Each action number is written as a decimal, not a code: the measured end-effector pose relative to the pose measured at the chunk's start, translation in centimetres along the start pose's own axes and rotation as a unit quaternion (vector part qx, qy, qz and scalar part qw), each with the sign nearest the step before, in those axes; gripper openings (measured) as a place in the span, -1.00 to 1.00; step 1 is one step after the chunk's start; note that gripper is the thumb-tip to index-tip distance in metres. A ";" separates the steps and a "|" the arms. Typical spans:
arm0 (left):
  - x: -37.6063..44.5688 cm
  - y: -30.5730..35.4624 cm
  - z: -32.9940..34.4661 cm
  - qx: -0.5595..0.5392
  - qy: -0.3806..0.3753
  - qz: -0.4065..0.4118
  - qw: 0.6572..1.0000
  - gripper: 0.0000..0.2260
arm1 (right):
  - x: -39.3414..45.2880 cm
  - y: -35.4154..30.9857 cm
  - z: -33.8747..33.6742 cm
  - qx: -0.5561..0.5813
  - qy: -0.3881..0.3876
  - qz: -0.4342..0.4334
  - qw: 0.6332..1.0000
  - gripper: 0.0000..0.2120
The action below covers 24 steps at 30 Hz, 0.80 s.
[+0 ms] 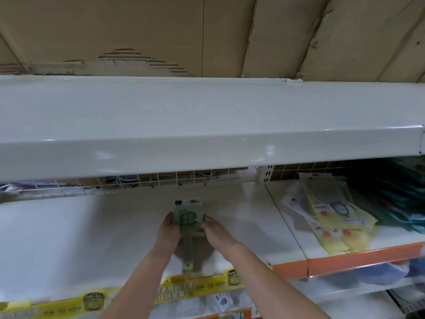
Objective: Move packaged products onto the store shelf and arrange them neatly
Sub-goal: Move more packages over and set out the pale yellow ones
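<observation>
Nearest the camera, a yellow price strip (197, 290) runs along the front edge of the shelf (80, 238), and both forearms reach over it onto the white board. Past the strip, the green pack (188, 223) lies on the board with its long handle pointing back toward the person; it looks like a brush or similar tool with a printed card on its head. The left hand (166, 233) holds the pack's left edge and the right hand (215, 229) its right edge, fingers curled against the sides. The step in hand appears to be setting this pack down and squaring it. The next move probably calls for nudging it straight, then letting go. Farther right, beyond the board joint, yellow packs (338, 222) lie in a loose heap beside dark teal ones (395, 203). At the back stands a wire grid (161, 180).
</observation>
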<state>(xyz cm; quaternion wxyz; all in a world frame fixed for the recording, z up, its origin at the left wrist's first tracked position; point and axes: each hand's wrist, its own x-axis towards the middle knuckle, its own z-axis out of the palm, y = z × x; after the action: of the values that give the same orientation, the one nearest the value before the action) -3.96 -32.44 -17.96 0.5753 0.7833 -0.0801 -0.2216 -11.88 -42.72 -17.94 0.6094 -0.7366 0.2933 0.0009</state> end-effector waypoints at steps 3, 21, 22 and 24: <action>0.4 -0.3 -0.4 0.004 0.011 -0.008 1.000 -0.73 | -0.4 -0.3 -0.4 0.012 0.001 -0.001 1.000 -0.64; -5.9 6.2 19.1 0.006 -0.079 0.011 0.997 -0.78 | -4.8 6.7 -25.9 -0.172 0.395 -0.059 0.901 -0.82; -6.4 6.6 20.9 0.010 -0.096 -0.019 0.995 -0.78 | -5.0 7.4 -27.9 -0.213 0.415 -0.060 0.882 -0.81; -7.0 6.6 24.5 0.028 -0.133 -0.052 0.989 -0.74 | -4.7 8.8 -31.8 -0.239 0.444 -0.042 0.863 -0.76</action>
<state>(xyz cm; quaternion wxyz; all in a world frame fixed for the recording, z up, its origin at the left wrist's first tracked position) -20.09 -53.12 -15.82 0.5254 0.7658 -0.1210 -0.3507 -30.86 -70.00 -15.98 0.2196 -0.7935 0.4925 -0.2821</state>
